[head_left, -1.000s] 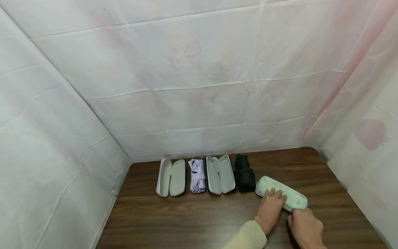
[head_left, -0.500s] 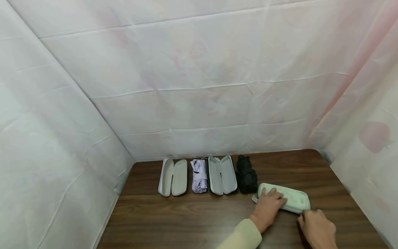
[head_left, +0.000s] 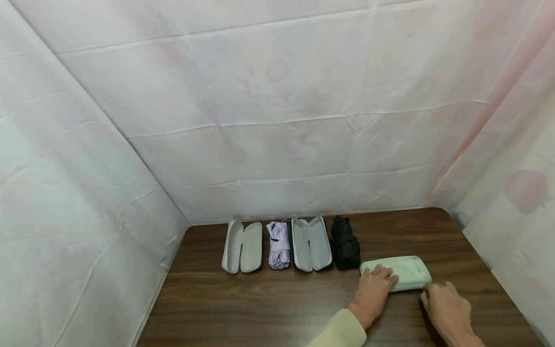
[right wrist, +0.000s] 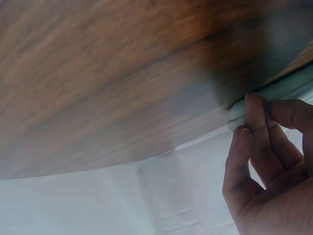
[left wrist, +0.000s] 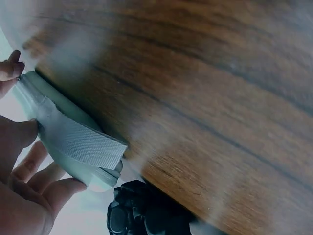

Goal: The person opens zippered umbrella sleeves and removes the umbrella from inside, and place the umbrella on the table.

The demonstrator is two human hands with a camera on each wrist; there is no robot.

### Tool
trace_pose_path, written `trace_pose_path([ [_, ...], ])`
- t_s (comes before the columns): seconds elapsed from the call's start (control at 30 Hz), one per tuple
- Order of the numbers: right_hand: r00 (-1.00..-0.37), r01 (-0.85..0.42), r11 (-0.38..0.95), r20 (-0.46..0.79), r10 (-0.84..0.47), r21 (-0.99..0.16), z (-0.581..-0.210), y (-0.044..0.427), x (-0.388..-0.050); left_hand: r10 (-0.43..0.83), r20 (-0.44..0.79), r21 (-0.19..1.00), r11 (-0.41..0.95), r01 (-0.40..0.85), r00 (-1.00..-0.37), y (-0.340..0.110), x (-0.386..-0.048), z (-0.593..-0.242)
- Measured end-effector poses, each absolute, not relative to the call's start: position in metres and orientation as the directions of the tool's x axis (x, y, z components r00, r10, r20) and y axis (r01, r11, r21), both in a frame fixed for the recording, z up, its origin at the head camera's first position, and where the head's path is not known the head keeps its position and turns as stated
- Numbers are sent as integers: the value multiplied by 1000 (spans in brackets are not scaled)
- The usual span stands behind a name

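A mint-green zip case [head_left: 409,271] lies closed-looking on the right of the table, with a grey fabric strap [left wrist: 83,142] along its side. My left hand [head_left: 374,291] holds it near its left end, fingers over the top and thumb against the near side. At the near right corner, my right hand [head_left: 447,308] pinches a small dark piece, seemingly the zipper pull [right wrist: 266,106], between thumb and finger. Most of the pull is hidden by the fingers. A black folded umbrella-like bundle [head_left: 345,243] lies just left of the case.
Two zip cases stand open along the back: a pale one [head_left: 250,248] and a grey-lined one [head_left: 320,243]. Between them lies a lavender folded bundle [head_left: 279,245]. The dark wooden table [head_left: 243,308] meets white cloth walls [head_left: 277,144] behind and at both sides.
The green case has turned until it lies nearly straight across the table. My right hand has moved right along with its corner. The left hand stays on the case.
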State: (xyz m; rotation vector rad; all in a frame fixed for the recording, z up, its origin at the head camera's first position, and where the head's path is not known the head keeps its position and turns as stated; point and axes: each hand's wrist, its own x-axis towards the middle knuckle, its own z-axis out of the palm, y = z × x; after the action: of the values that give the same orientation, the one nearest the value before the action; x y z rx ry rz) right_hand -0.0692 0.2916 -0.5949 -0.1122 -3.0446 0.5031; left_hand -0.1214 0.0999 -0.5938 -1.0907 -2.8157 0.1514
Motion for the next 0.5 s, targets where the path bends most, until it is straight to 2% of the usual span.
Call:
trace_pose_path([
  [0.23,-996,49,947,61,72,-319,-596,284,-66,666,120,-149,746,650,-737,102,-122,-597],
  [0.5,-996,41,948,58,62,-315,-595,272,-67,663,100,-148,747,648,-742,103,-120,-597],
])
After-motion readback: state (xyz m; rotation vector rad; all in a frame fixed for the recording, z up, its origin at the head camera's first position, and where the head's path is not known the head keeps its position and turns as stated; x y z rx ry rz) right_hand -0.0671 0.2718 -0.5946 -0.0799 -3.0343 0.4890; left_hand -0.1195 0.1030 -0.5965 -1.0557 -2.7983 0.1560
